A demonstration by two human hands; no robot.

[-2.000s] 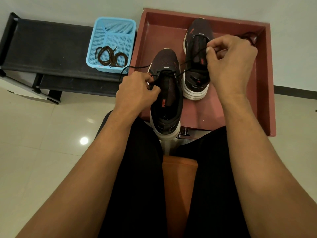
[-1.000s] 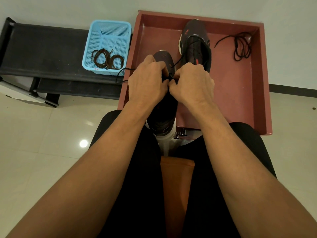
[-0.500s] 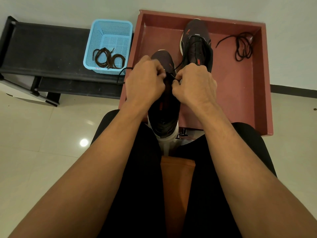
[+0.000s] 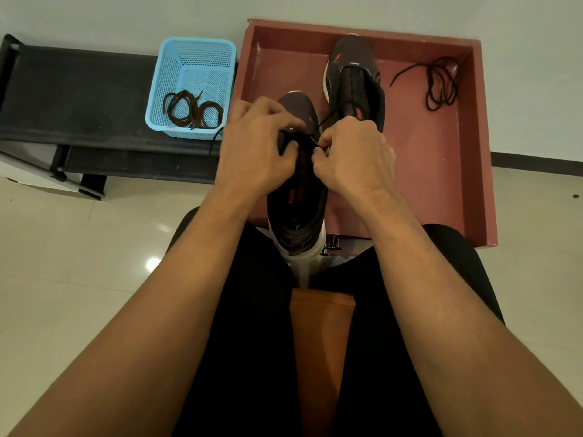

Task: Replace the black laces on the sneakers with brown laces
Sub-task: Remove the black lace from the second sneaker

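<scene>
The near sneaker point(image 4: 296, 197) sits at the red tray's point(image 4: 441, 184) 7 o'clock edge, mid-unlacing: your left hand point(image 4: 252, 152) grips its upper, your right hand point(image 4: 353, 156) pinches the black lace point(image 4: 325, 120). Next, I judge: draw it clear of the eyelets, then fetch brown laces point(image 4: 192, 110) from the basket point(image 4: 197, 42) at 10 o'clock.

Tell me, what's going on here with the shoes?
A person is sitting with a near sneaker propped between the knees. The left hand grips it at the eyelets while the right hand pinches its black lace. A second sneaker stands in the red tray, and a loose black lace lies to its right. The brown laces lie in the blue basket, not yet used.
</scene>
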